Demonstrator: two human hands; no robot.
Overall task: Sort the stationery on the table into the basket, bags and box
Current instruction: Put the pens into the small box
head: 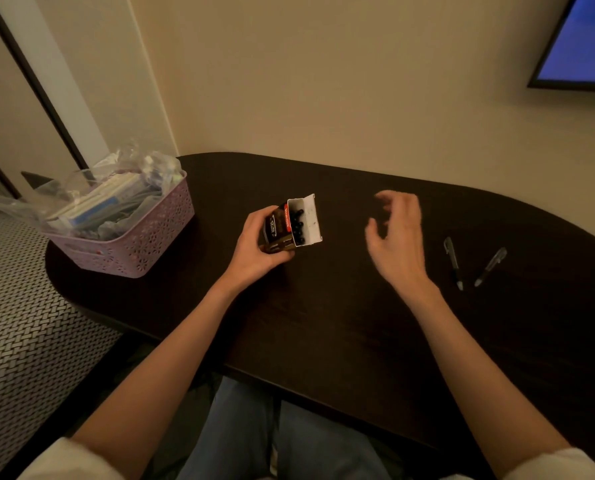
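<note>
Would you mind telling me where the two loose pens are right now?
In the head view, the two pens lie apart on the dark table, on its right side, just beyond the empty right hand.

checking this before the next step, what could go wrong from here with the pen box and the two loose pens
The left hand alone holds the open pen box, tilted with its flap up; pens already inside could slide out if it tips further.

The two loose pens lie apart on the dark table, to the right of the right hand; a hasty grab might roll one toward the edge.

The pink basket looks overfilled, bags spilling over its rim.
</note>
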